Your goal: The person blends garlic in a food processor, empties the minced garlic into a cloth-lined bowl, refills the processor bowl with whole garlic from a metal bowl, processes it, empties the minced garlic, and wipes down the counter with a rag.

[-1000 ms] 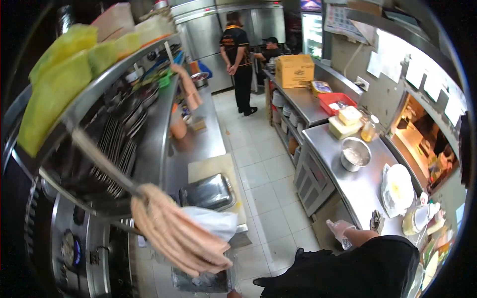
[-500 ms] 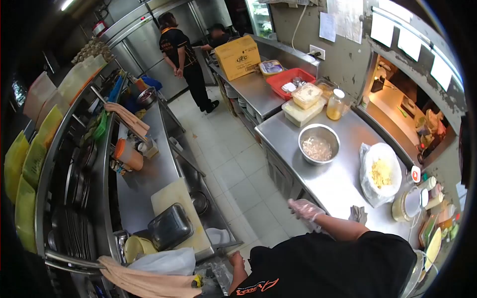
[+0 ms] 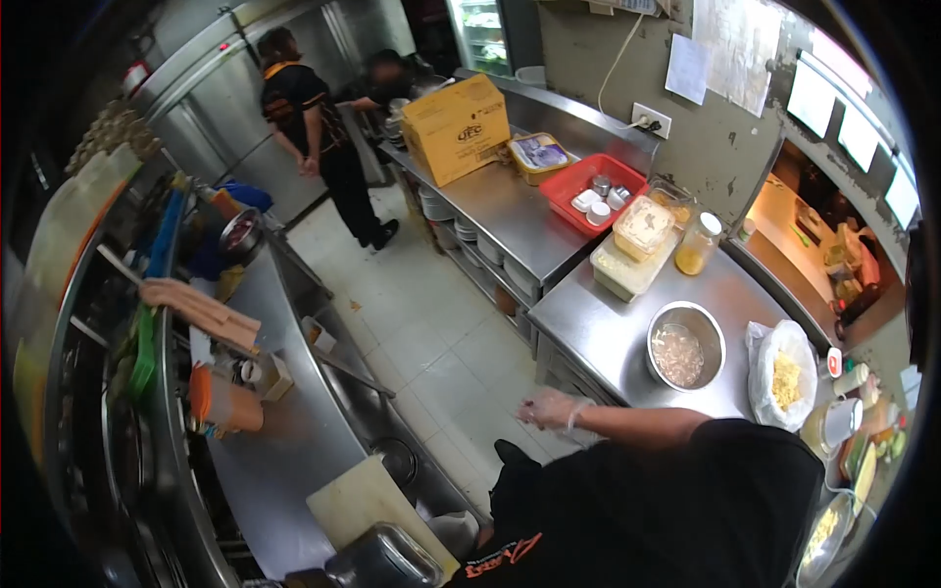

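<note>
My right hand (image 3: 551, 408), in a clear plastic glove, hangs over the floor left of the steel counter. Its fingers are loosely spread with nothing visible in them. Nearest on the counter is a steel bowl (image 3: 684, 349) holding pale pieces in liquid. To its right, a bag-lined bowl (image 3: 781, 377) contains shredded yellow food. My left hand is hidden at the lower edge, near a dark metal pan (image 3: 384, 561) that rests on a cutting board (image 3: 365, 500).
A person (image 3: 319, 137) stands at the far end of the aisle; another person is partly behind a yellow carton (image 3: 456, 129). A red basket (image 3: 593, 194), stacked food tubs (image 3: 637, 245) and a jar (image 3: 698, 245) line the right counter. Shelving (image 3: 186, 392) runs along the left.
The view has shifted forward and turned. My right hand has moved left, farther from the counter edge. My left hand, visible earlier beside the cutting board, has gone out of sight.
</note>
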